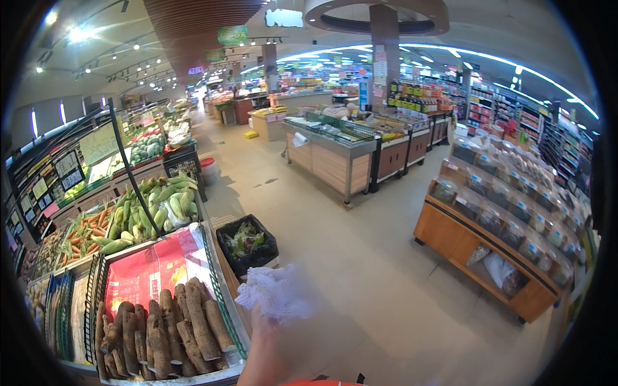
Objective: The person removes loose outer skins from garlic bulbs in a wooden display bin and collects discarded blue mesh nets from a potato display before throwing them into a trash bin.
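Observation:
Low in the middle of the head view, my left hand [264,316] is closed around a crumpled bundle of white netting [273,292], which hides most of the fingers. Just beyond it stands a bin lined with a black bag [224,236], holding leafy scraps [246,239]. To the left of my forearm, brown tubers that look like yams [159,333] lie in a produce bay, over a red printed sheet [149,270]. My right hand is out of view.
Corn in husks [159,202] and carrots [91,229] fill bays further left. A red-and-white bucket [208,171] stands beyond the bin. At right is a wooden stand [449,227] with clear bins of dry goods; a wood-panelled counter [323,159] stands ahead.

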`<action>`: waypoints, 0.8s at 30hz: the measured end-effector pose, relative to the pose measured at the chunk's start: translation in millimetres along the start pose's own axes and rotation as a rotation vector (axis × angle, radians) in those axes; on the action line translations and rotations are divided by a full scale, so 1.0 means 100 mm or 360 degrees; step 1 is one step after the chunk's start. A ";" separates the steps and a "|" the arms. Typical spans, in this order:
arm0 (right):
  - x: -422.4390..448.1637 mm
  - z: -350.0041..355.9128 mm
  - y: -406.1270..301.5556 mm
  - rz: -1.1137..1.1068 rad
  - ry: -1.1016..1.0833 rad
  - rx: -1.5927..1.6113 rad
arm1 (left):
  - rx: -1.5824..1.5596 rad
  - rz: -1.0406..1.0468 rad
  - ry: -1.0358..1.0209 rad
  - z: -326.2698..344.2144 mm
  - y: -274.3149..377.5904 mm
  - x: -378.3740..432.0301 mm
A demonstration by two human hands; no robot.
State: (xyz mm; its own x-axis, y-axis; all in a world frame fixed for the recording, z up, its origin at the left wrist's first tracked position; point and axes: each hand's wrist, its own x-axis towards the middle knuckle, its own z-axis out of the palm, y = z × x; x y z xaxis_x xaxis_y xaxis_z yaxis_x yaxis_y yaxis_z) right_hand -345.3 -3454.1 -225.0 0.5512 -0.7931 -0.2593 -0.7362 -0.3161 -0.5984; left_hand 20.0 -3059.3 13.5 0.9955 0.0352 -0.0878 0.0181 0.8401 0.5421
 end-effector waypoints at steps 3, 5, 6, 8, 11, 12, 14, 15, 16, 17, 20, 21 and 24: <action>1.23 0.07 -0.29 -0.0310 0.0177 0.0081 | -0.0013 0.0075 0.0126 -0.06 -0.17 0.17; 1.92 0.27 -0.98 -0.0206 0.0176 0.0169 | -0.0106 0.0129 0.0119 -0.05 -0.17 0.22; 2.17 0.38 -1.23 -0.0059 0.0121 0.0118 | -0.0172 0.0098 0.0151 0.00 -0.19 0.25; 2.25 0.49 -2.04 -0.0278 -0.0094 0.0145 | -0.0192 0.0131 0.0202 -0.09 -0.18 0.42; 2.56 0.92 -2.63 -0.0579 -0.0085 0.0080 | -0.0026 0.0307 0.0348 -0.18 -0.30 0.86; 2.57 0.95 -2.83 -0.0614 -0.0166 0.0053 | -0.0141 0.0280 0.0279 -0.22 -0.27 0.97; 2.87 1.18 -2.80 -0.0440 -0.0338 -0.0084 | -0.0259 0.0241 0.0243 -0.33 -0.29 1.31; 2.81 1.15 -2.85 -0.0393 -0.0416 -0.0012 | -0.0242 0.0273 0.0302 -0.43 -0.30 1.45; 2.70 1.09 -2.95 -0.0343 -0.0479 0.0062 | -0.0161 0.0245 0.0322 -0.49 -0.32 1.64; 2.67 1.04 -3.01 -0.0292 -0.0515 0.0162 | -0.0082 0.0210 0.0305 -0.51 -0.34 1.84; 2.94 1.15 -2.30 -0.0395 -0.0267 0.0029 | -0.0175 0.0188 0.0438 -0.36 -0.47 2.25; 2.93 1.10 -2.26 -0.0309 -0.0296 -0.0011 | -0.0180 0.0161 0.0494 -0.45 -0.53 2.37; 3.02 1.04 -2.35 -0.0092 -0.0381 -0.0124 | -0.0131 0.0176 0.0601 -0.65 -0.60 2.86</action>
State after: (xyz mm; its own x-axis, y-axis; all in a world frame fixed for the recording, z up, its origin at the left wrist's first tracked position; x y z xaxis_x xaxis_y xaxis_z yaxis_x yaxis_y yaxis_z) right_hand 34.7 -3565.2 -241.9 0.6633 -0.6299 -0.4040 -0.7240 -0.4037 -0.5593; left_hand 297.7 -3064.3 -98.4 0.8865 0.3116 -0.3420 -0.1101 0.8600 0.4983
